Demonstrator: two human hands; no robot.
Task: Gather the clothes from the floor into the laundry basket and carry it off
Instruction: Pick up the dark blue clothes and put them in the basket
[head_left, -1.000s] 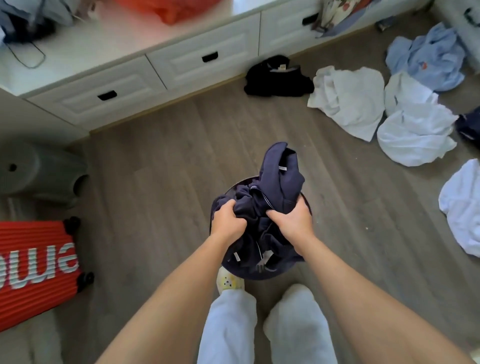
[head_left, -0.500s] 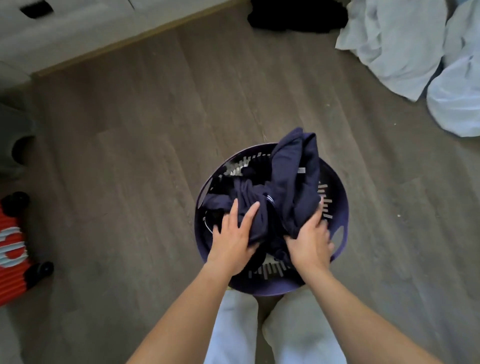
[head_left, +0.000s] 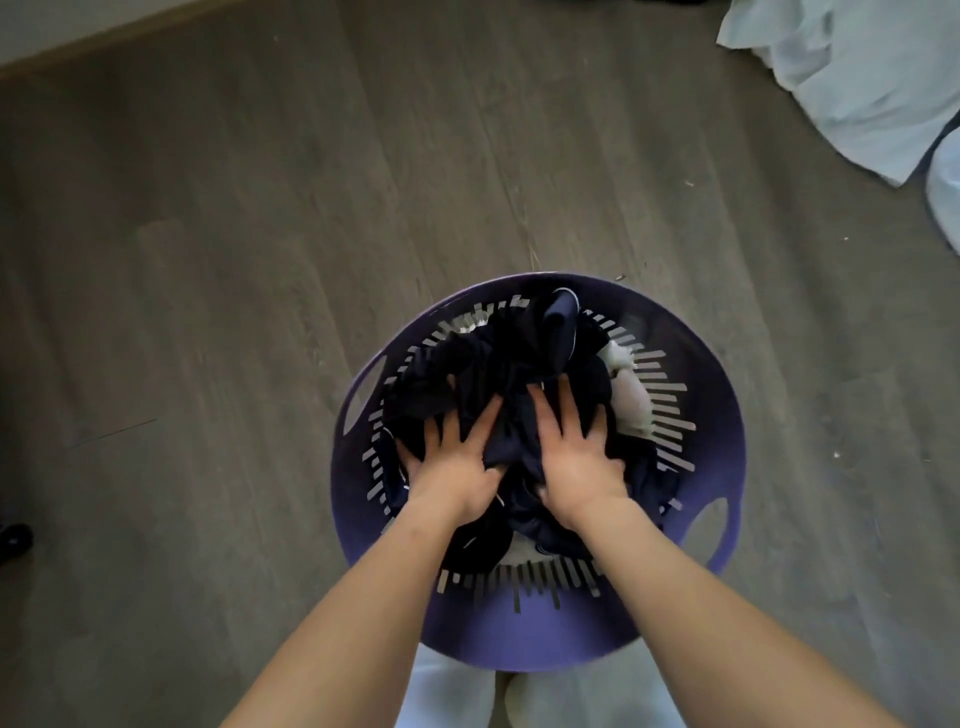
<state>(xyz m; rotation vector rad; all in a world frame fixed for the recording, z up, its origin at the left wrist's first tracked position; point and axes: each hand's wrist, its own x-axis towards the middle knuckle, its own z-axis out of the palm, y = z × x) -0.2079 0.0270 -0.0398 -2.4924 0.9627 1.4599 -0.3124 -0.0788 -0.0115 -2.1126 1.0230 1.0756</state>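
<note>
While left hand (head_left: 452, 462) and right hand (head_left: 576, 457) press open-fingered on navy clothes (head_left: 519, 353), white garment (head_left: 631, 400) half buried

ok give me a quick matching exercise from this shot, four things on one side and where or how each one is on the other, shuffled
Things:
1. laundry basket
2. navy clothes
3. pale clothes
4. left hand

States:
A. lying on the floor, top right
B. fingers spread, pressing down on dark fabric
C. purple, with slotted walls
D. bundled inside the basket

Pairs: 1-C, 2-D, 3-A, 4-B
</note>
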